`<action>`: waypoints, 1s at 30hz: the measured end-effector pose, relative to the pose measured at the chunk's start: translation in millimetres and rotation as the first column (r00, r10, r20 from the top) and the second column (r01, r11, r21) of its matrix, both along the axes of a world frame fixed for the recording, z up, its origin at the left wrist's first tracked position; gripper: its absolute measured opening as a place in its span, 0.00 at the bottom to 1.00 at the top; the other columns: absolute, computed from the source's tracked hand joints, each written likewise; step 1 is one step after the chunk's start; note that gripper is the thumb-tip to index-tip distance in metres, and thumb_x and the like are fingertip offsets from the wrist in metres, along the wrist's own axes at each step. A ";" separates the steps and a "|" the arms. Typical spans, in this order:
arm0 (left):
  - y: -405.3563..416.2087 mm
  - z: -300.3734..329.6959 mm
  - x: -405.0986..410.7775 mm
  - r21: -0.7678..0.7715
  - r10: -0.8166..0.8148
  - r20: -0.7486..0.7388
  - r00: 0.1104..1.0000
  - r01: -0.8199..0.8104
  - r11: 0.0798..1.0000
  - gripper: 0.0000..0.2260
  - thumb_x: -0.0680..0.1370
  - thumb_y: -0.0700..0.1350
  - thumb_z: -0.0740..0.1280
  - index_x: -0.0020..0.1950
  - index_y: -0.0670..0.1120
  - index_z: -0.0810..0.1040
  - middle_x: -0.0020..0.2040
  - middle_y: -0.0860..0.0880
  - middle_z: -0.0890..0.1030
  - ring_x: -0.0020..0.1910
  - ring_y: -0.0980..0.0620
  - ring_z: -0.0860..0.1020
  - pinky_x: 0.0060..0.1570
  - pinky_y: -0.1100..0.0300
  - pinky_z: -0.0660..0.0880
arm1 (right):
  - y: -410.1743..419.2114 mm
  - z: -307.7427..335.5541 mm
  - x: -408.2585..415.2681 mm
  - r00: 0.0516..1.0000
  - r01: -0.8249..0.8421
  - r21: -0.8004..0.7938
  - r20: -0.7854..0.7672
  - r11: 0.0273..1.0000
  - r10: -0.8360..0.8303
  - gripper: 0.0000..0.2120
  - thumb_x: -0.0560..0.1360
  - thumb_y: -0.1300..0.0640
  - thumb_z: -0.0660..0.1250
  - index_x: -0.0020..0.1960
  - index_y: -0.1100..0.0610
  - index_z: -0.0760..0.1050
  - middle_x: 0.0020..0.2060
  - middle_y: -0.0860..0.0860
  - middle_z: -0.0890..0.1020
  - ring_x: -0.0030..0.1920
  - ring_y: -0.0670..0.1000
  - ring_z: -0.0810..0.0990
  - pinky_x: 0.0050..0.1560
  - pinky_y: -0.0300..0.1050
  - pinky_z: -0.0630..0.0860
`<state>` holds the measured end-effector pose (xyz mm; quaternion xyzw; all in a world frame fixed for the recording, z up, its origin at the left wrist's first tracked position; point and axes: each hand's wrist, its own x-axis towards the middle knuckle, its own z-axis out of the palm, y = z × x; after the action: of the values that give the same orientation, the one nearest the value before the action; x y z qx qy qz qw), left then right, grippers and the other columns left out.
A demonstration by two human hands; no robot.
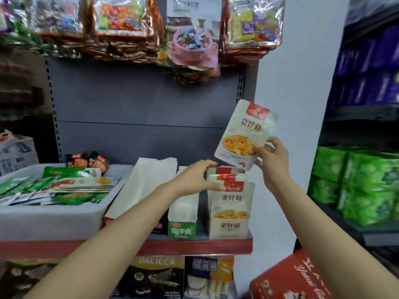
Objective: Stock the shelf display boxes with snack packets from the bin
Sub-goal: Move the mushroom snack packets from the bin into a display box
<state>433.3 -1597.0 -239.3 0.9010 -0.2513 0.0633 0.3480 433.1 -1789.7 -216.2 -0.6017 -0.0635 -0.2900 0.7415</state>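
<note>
The right hand (272, 157) is pinching a white snack packet (246, 131) (red label uppermost), long axis near upright, tilting right; the left hand (199, 175) is gripping packets (230, 182) in the display box (228, 227).

Both forearms are bare to the frame edge, left hand (198, 178) and right hand (272, 160) ungloved.
</note>
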 end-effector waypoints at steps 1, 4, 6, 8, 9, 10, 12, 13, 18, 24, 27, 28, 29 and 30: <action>-5.2 -0.7 0.8 0.038 -0.013 0.010 1.000 0.013 0.999 0.28 0.71 0.51 0.74 0.68 0.50 0.69 0.62 0.55 0.73 0.59 0.58 0.71 0.52 0.66 0.66 | -4.6 0.1 3.3 1.000 0.007 0.004 0.005 1.000 -0.007 0.10 0.77 0.68 0.61 0.45 0.54 0.70 0.42 0.51 0.82 0.41 0.48 0.81 0.40 0.44 0.78; -12.6 -4.9 6.1 0.075 -0.014 0.049 0.999 0.010 0.997 0.22 0.72 0.48 0.74 0.65 0.49 0.74 0.57 0.55 0.76 0.57 0.56 0.74 0.52 0.63 0.69 | -14.1 -4.2 14.5 1.000 0.001 -0.051 -0.016 0.999 -0.002 0.10 0.77 0.68 0.61 0.45 0.54 0.70 0.44 0.51 0.82 0.43 0.50 0.82 0.43 0.46 0.80; -13.5 -8.1 8.6 0.054 0.009 0.093 0.996 -0.014 0.998 0.19 0.71 0.46 0.74 0.61 0.50 0.76 0.56 0.54 0.77 0.55 0.56 0.74 0.53 0.62 0.71 | -17.3 -9.1 21.1 0.998 -0.050 -0.077 -0.051 0.996 0.046 0.09 0.77 0.68 0.61 0.45 0.55 0.70 0.43 0.52 0.82 0.44 0.50 0.82 0.43 0.46 0.80; -14.2 -10.8 9.8 0.033 0.008 0.121 0.993 -0.012 0.999 0.15 0.72 0.45 0.74 0.57 0.51 0.77 0.54 0.56 0.77 0.53 0.58 0.74 0.53 0.63 0.72 | -19.3 -13.6 26.5 0.991 -0.106 -0.102 -0.092 0.989 0.096 0.09 0.77 0.69 0.61 0.45 0.56 0.70 0.43 0.52 0.82 0.43 0.50 0.82 0.42 0.46 0.80; -14.8 -12.2 9.9 0.025 0.002 0.130 0.992 -0.005 1.000 0.14 0.72 0.45 0.73 0.55 0.52 0.76 0.54 0.57 0.76 0.52 0.59 0.74 0.52 0.64 0.72 | -20.1 -15.2 28.5 0.988 -0.121 -0.113 -0.107 0.986 0.109 0.08 0.77 0.68 0.61 0.45 0.56 0.70 0.43 0.52 0.82 0.43 0.50 0.82 0.41 0.46 0.80; -15.2 -13.7 9.7 0.017 -0.001 0.138 0.990 -0.002 1.000 0.13 0.72 0.44 0.73 0.54 0.52 0.76 0.54 0.57 0.76 0.52 0.60 0.73 0.51 0.65 0.71 | -20.7 -16.2 30.4 0.987 -0.129 -0.119 -0.112 0.985 0.116 0.08 0.77 0.68 0.61 0.45 0.56 0.69 0.44 0.52 0.82 0.42 0.50 0.83 0.40 0.46 0.80; -15.2 -17.4 9.6 -0.007 -0.006 0.152 0.988 0.008 1.000 0.12 0.73 0.43 0.73 0.54 0.50 0.77 0.54 0.56 0.77 0.52 0.60 0.74 0.49 0.68 0.69 | -21.6 -16.9 33.6 0.990 -0.119 -0.119 -0.093 0.986 0.109 0.08 0.78 0.68 0.61 0.45 0.56 0.69 0.45 0.52 0.83 0.43 0.49 0.83 0.39 0.44 0.80; -15.1 -19.2 9.2 -0.013 -0.014 0.163 0.987 0.016 1.000 0.11 0.73 0.43 0.72 0.54 0.50 0.78 0.53 0.57 0.77 0.52 0.60 0.74 0.48 0.70 0.69 | -21.8 -16.6 34.8 0.992 -0.110 -0.112 -0.076 0.988 0.102 0.07 0.78 0.67 0.61 0.45 0.56 0.69 0.46 0.51 0.83 0.44 0.49 0.83 0.38 0.42 0.80; -13.5 -22.8 7.7 -0.009 -0.040 0.160 0.986 0.043 0.999 0.05 0.74 0.42 0.70 0.49 0.48 0.79 0.47 0.61 0.78 0.47 0.65 0.74 0.44 0.73 0.67 | -24.3 -17.0 41.1 0.987 -0.152 -0.161 -0.075 0.975 0.142 0.07 0.78 0.67 0.61 0.46 0.56 0.70 0.48 0.52 0.82 0.46 0.50 0.83 0.40 0.45 0.80; -14.7 -22.2 9.7 -0.035 -0.030 0.153 0.988 0.036 0.999 0.08 0.74 0.42 0.71 0.50 0.51 0.77 0.51 0.59 0.76 0.52 0.60 0.74 0.46 0.74 0.69 | -25.5 -34.6 45.4 0.928 -0.255 -0.417 -0.359 0.873 0.099 0.04 0.76 0.67 0.65 0.49 0.63 0.71 0.52 0.59 0.81 0.45 0.55 0.83 0.43 0.50 0.81; -14.8 -24.0 10.3 -0.038 -0.009 0.179 0.984 0.016 0.999 0.11 0.74 0.42 0.71 0.54 0.51 0.77 0.53 0.58 0.74 0.53 0.60 0.72 0.45 0.76 0.68 | -28.7 -32.6 42.2 0.925 -0.244 -0.459 -0.376 0.854 0.062 0.07 0.77 0.60 0.65 0.50 0.65 0.74 0.48 0.54 0.82 0.41 0.49 0.83 0.35 0.39 0.78; -14.7 -24.3 10.7 -0.042 -0.003 0.179 0.984 0.011 0.999 0.12 0.74 0.42 0.72 0.56 0.50 0.77 0.54 0.58 0.74 0.54 0.61 0.72 0.45 0.76 0.68 | -30.0 -30.3 41.3 0.934 -0.224 -0.455 -0.353 0.862 0.057 0.08 0.77 0.58 0.65 0.49 0.64 0.75 0.46 0.53 0.83 0.39 0.48 0.82 0.36 0.39 0.78; -14.9 -24.5 11.1 -0.044 0.003 0.178 0.984 0.005 0.999 0.14 0.74 0.43 0.72 0.57 0.50 0.77 0.55 0.57 0.74 0.54 0.61 0.72 0.45 0.76 0.68 | -31.2 -28.2 40.3 0.947 -0.198 -0.437 -0.316 0.877 0.057 0.08 0.78 0.57 0.64 0.48 0.62 0.76 0.43 0.53 0.83 0.37 0.48 0.81 0.37 0.39 0.78; -15.0 -24.5 11.2 -0.044 0.008 0.180 0.984 0.000 0.999 0.14 0.73 0.43 0.72 0.58 0.50 0.76 0.55 0.57 0.74 0.54 0.61 0.72 0.46 0.75 0.68 | -32.8 -26.5 39.3 0.958 -0.177 -0.425 -0.281 0.888 0.057 0.07 0.78 0.57 0.65 0.45 0.60 0.76 0.40 0.52 0.82 0.36 0.49 0.81 0.38 0.40 0.78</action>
<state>444.5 -1612.0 -263.9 0.8842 -0.2786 0.1509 0.3434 472.4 -1822.5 -242.7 -0.7831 -0.0669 -0.1404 0.6021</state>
